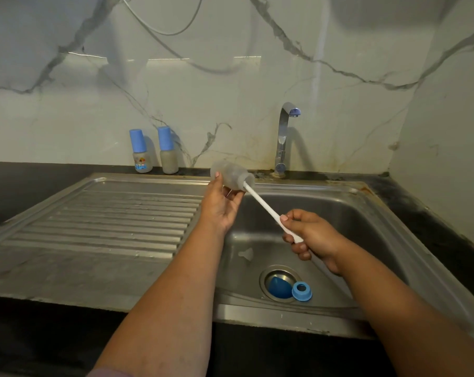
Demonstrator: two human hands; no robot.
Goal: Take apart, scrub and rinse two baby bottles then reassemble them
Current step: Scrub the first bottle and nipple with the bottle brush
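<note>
Head view: brush (268, 210) tip (inside bottle (230, 177)) hidden

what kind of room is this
Most likely a home kitchen, at the sink. A stainless steel sink with a ribbed draining board sits in a dark counter, a chrome tap rises behind it, and marble-look wall panels back it.

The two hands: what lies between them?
In the head view, only the white brush handle spans from the left hand, holding the bottle, to the right hand.
</note>
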